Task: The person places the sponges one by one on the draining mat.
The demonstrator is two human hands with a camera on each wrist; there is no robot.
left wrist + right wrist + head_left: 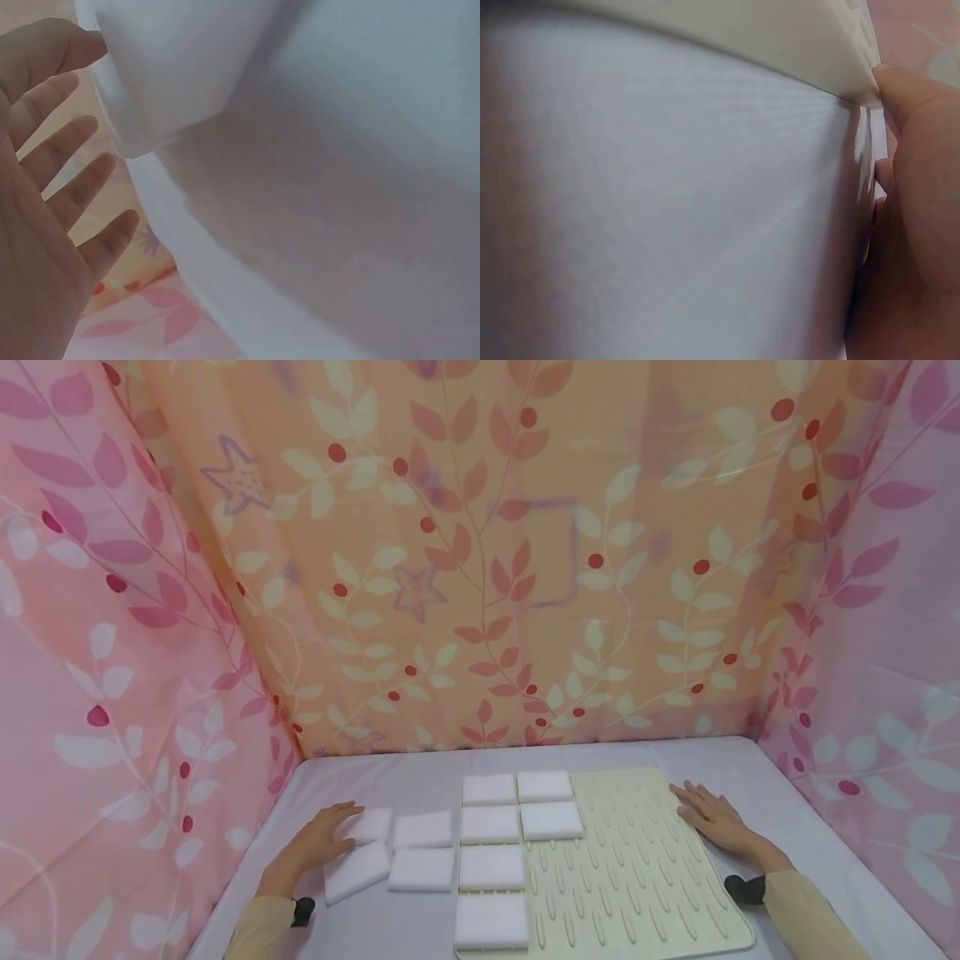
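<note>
My left hand [324,837] lies at the left side of the table, beside the far-left white sponge block [372,825]. Its fingers are spread and relaxed in the left wrist view, with the thumb by a corner of a white block [169,67]. Nearest the left hand is also a tilted sponge block [357,872]. My right hand [716,821] rests at the right edge of a cream mat [622,860] with raised oval ridges, fingers extended. In the right wrist view, the thumb touches the mat's edge [810,60]; other fingers are partly hidden.
Several white sponge blocks [491,867] lie on the mat's left part, in a column and a short second column. Two more blocks, one behind [422,830] and one in front [422,869], lie left of the mat. Patterned curtains [480,568] enclose the white table [360,935].
</note>
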